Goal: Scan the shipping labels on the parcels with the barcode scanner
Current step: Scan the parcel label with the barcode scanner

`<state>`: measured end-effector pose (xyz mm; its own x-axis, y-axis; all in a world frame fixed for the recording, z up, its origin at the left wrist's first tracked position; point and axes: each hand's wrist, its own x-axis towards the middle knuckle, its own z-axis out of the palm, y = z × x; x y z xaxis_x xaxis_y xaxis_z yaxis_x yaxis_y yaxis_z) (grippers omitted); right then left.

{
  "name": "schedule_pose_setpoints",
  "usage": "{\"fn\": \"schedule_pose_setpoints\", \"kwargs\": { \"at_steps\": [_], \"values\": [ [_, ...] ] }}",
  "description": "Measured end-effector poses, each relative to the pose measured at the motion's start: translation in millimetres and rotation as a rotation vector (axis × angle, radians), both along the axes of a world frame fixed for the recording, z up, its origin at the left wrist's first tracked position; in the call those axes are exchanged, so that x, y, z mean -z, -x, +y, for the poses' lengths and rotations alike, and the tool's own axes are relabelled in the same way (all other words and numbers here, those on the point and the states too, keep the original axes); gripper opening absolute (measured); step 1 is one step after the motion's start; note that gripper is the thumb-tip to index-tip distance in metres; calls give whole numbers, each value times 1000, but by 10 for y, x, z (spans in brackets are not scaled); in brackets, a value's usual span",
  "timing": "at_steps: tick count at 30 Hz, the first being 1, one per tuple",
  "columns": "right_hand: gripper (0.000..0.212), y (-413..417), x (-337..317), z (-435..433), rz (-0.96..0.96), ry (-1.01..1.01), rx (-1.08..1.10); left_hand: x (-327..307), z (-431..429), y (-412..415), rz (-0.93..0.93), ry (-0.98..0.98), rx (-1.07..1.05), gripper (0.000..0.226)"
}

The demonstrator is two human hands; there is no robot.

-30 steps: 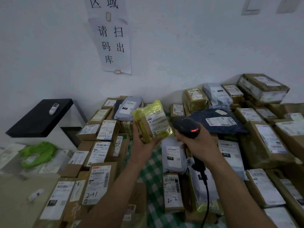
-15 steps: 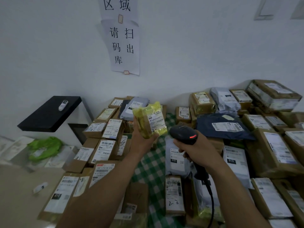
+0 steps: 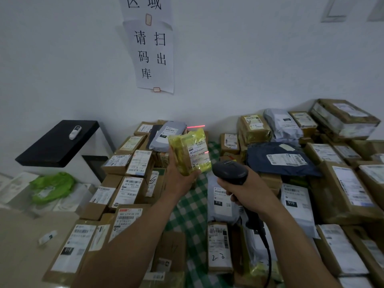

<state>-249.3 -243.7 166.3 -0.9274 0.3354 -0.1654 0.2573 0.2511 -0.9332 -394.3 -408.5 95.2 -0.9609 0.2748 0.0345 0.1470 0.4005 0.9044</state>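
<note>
The left hand [image 3: 178, 181] gripped the yellow parcel [image 3: 187, 161] upright above the green checked cloth [image 3: 193, 206], while the right hand [image 3: 249, 193], fingers curled round the barcode scanner [image 3: 230, 172], held it just right of the parcel's shipping label [image 3: 197, 150].

Wrap on yellow parcel [image 3: 190, 154]: glossy, crinkly plastic; its label [image 3: 197, 151] is matt white paper. Black scanner [image 3: 230, 172]: matt plastic, slight sheen on top. Brown boxes [image 3: 328, 194]: matt cardboard, some w/ shiny clear tape. Both grey mailer [image 3: 276, 123] & navy mailer [image 3: 261, 161]: smooth plastic film. Green-white checked cloth [image 3: 193, 206]: woven fabric. White wall sign [image 3: 153, 57]: plain paper.
</note>
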Motion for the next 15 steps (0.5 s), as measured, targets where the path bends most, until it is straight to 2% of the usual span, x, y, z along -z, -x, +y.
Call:
{"fn": "schedule_pose_setpoints", "kwargs": {
  "at_steps": [9,15],
  "values": [
    [32,117,117,96,-5,50,-4,54,120,93,-76,20,29,117],
    [26,272,357,360,-38,137,72,287,330,334,-327,-140,7,111]
  ]
}}
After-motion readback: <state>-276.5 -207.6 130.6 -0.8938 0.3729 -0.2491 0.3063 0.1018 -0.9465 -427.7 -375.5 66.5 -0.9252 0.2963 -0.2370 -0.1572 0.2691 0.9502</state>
